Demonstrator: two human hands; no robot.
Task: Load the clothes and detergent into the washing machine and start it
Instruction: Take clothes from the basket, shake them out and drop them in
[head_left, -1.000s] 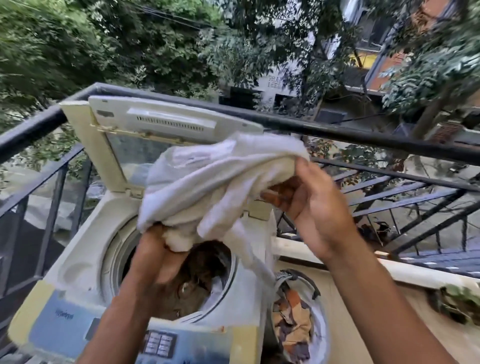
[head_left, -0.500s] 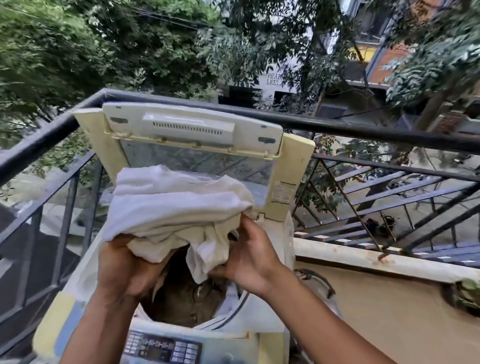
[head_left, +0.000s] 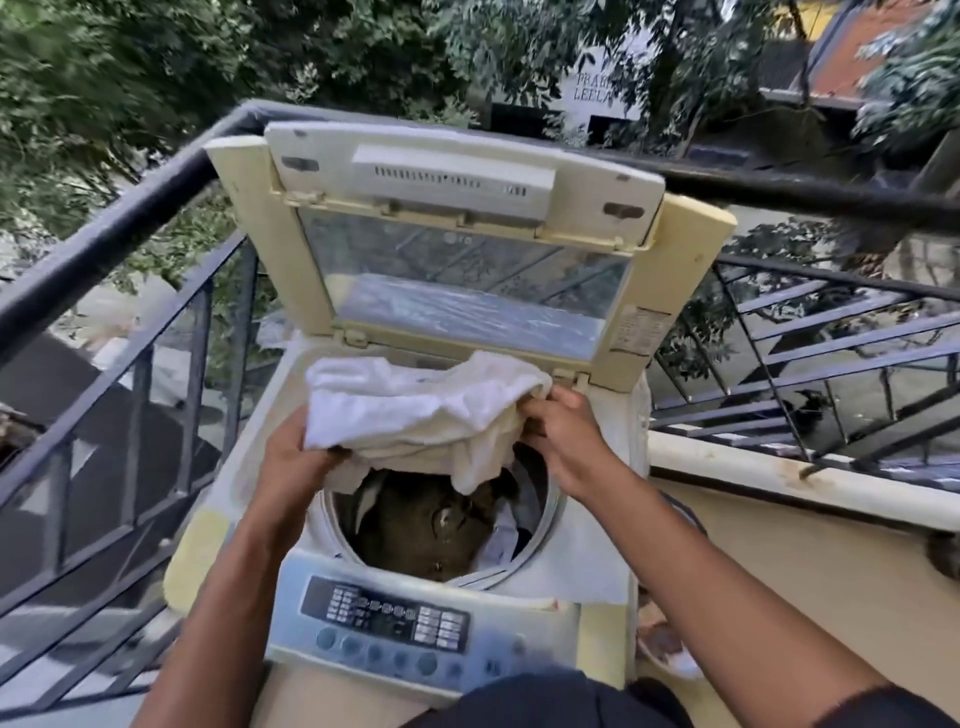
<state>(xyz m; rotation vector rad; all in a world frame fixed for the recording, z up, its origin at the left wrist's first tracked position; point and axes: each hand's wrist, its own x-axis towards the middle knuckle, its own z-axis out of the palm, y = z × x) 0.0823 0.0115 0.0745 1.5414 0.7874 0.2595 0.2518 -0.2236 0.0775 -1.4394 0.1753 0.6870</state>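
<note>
- Both hands grip a bunched white cloth above the drum of a top-loading washing machine in the head view: the left hand clutches its left end from below, while the right hand pinches its right edge with curled fingers.
- Fingertips of both hands are buried in the folds, and the cloth covers the rear half of the drum opening.
- Dark brown clothing and a pale garment lie in the drum; their shapes are hard to make out.
- Creased and off-white, the cloth sags into a loose flap at its lower right.
- Its long axis runs left to right, across the machine.
- Behind it the lid stands raised, with a black railing beyond.
- Labels on the control panel are too blurred to read.
</note>
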